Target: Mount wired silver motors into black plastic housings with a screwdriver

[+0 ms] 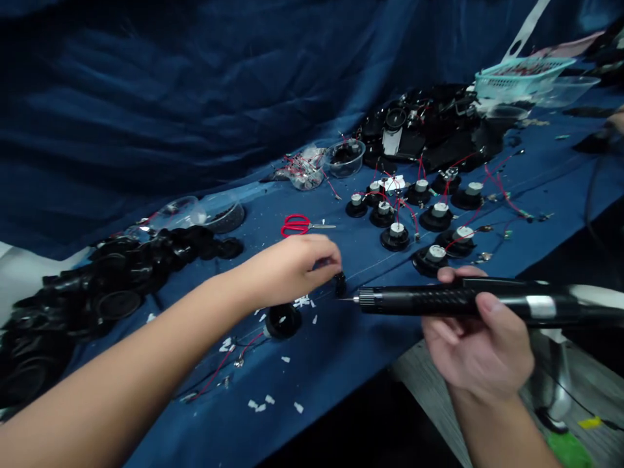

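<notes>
My right hand [478, 348] is wrapped round a black electric screwdriver [419, 301], held level with its thin bit pointing left. My left hand [305, 266] reaches across the table, thumb and fingertips pinched together over a small dark clump [340, 283]. Whatever sits between those fingertips is too small to make out. Below that wrist, a black round speaker-like part [283, 321] with red wires lies among small white bits [260, 404]. Red-handled scissors [297, 225] rest just beyond my left hand.
Several black round parts with silver motors [396, 234] and red wires stand to the right. Black rings [117, 276] are heaped at left. Clear bowls [346, 159], a black pile [429, 123] and a turquoise basket [521, 78] are farther back. Another person's hand [617, 121] shows at far right.
</notes>
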`<act>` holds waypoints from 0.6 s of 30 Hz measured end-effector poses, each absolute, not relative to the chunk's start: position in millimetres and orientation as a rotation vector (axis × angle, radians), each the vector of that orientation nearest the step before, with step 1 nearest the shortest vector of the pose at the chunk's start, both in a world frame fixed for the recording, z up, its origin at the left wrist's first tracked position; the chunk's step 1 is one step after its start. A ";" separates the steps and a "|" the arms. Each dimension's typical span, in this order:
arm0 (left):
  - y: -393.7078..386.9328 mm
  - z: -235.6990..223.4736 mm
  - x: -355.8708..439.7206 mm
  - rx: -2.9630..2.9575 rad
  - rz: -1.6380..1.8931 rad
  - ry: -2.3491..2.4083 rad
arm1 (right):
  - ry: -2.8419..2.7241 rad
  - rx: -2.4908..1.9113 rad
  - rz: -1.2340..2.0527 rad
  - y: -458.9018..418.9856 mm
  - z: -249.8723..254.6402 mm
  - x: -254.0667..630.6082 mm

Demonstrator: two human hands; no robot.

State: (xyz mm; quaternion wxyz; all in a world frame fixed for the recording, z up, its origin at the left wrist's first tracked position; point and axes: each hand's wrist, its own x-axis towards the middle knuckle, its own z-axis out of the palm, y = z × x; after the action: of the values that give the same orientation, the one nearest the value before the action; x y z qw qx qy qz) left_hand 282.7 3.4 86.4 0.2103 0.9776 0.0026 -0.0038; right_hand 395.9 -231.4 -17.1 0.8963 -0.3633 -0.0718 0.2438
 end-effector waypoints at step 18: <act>14.4 53.4 268.5 2.800 -0.054 0.165 | -0.139 -0.789 0.522 -242.9 -19.5 399.2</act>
State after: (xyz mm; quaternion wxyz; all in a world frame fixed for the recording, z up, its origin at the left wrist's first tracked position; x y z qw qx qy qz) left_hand 268.5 14.4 53.4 0.1674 0.9840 0.0580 -0.0190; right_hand 399.2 -242.9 -19.5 0.8879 -0.3798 -0.0669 0.2510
